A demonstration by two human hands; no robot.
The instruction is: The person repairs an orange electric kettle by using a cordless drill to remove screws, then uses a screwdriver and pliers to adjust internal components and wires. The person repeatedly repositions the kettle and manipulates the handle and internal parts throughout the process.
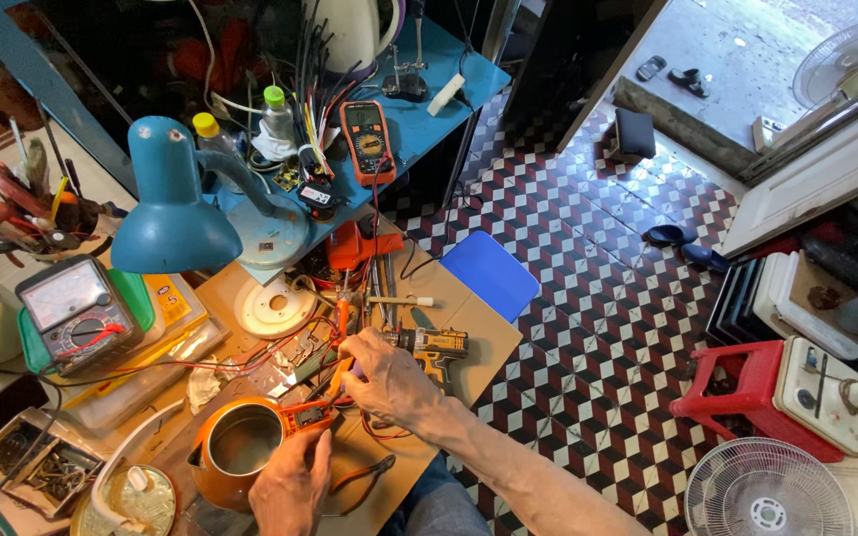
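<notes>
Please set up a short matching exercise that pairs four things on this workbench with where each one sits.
Things:
1. Orange metal electric kettle
2. Blue metal desk lamp
3. Yellow and black cordless drill
4. Orange and black digital multimeter

Places:
A. On the blue shelf at the back
B. Just beyond the right hand
C. Beside the left hand, lid off
D. Above the grey analogue meter

Pairs: 1-C, 2-D, 3-B, 4-A

bare hands (389, 382) and forearms, no sleeves, blue trousers (439, 506).
</notes>
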